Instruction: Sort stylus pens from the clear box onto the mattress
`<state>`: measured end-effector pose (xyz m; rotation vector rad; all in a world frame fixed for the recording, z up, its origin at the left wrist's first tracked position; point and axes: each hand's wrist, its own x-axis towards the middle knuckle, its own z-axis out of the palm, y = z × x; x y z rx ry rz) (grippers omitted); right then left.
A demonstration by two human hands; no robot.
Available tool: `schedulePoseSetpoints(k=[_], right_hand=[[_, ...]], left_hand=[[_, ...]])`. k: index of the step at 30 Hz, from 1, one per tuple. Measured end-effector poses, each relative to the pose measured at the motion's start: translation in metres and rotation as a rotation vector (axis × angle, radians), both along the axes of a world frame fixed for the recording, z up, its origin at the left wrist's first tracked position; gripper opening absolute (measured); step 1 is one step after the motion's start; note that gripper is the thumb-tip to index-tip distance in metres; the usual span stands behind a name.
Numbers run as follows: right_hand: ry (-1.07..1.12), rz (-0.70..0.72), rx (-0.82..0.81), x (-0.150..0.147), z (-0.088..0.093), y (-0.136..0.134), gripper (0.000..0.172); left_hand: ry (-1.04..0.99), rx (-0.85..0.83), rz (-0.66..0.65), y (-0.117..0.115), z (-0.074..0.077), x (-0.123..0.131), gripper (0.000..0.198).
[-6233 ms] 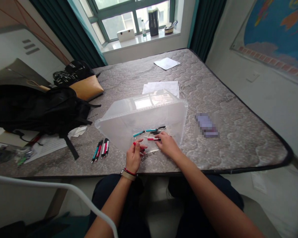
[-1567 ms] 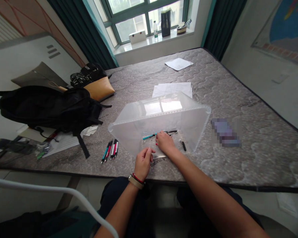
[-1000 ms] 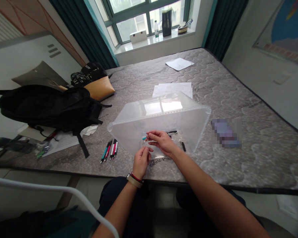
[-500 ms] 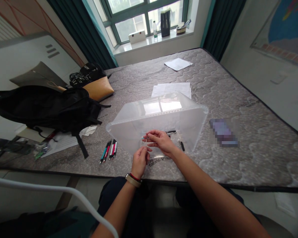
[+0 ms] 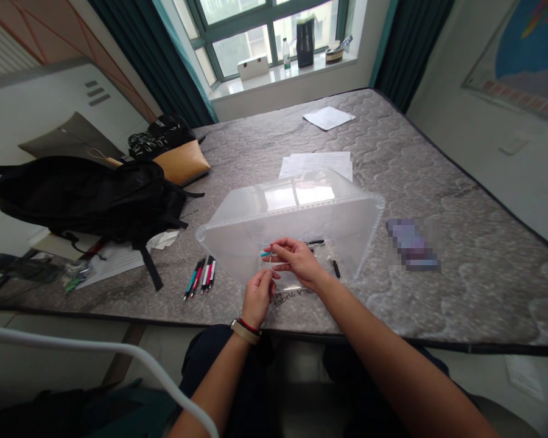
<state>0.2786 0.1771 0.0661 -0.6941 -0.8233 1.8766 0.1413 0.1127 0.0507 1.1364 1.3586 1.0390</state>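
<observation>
A clear plastic bin [image 5: 296, 222] lies on its side on the mattress, its opening facing me, with black pen parts [image 5: 336, 268] and other small pieces inside. At its mouth my left hand [image 5: 259, 294] pinches the lower end of a thin, pale piece [image 5: 270, 261], too small to name. Just above and to the right, my right hand [image 5: 295, 260] has its fingers closed at the upper end of this piece. A teal bit [image 5: 265, 253] shows beside the right fingertips. Left of the bin, several pens [image 5: 201, 277] lie side by side.
Papers [image 5: 317, 164] lie behind the bin, and another sheet [image 5: 329, 118] is farther back. A blurred phone [image 5: 412, 243] rests on the right. The left side holds a black backpack [image 5: 86, 188] and a tan pouch [image 5: 182, 163]. A white tube [image 5: 119, 347] crosses the lower left.
The teal bit by the right fingertips shows more clearly now. Both hands have stayed almost where they were.
</observation>
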Motion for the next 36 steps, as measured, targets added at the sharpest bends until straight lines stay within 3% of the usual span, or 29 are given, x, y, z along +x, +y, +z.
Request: schedulePoseSetpoints(k=[13, 22, 26, 36], right_hand=[[0.003, 0.059, -0.010, 0.000, -0.002, -0.002, 0.032], [-0.226, 0.075, 0.064, -0.001, -0.011, 0.000, 0.035], [-0.186, 0.094, 0.070, -0.001, -0.014, 0.000, 0.034], [-0.194, 0.016, 0.124, -0.004, -0.013, -0.002, 0.034]], left_hand=[[0.022, 0.000, 0.016, 0.000, -0.001, 0.001, 0.039], [0.071, 0.102, 0.028, -0.004, 0.004, 0.004, 0.034], [0.100, 0.122, 0.032, -0.004, 0.004, 0.004, 0.031], [0.128, 0.119, 0.016, -0.004, 0.003, 0.004, 0.029]])
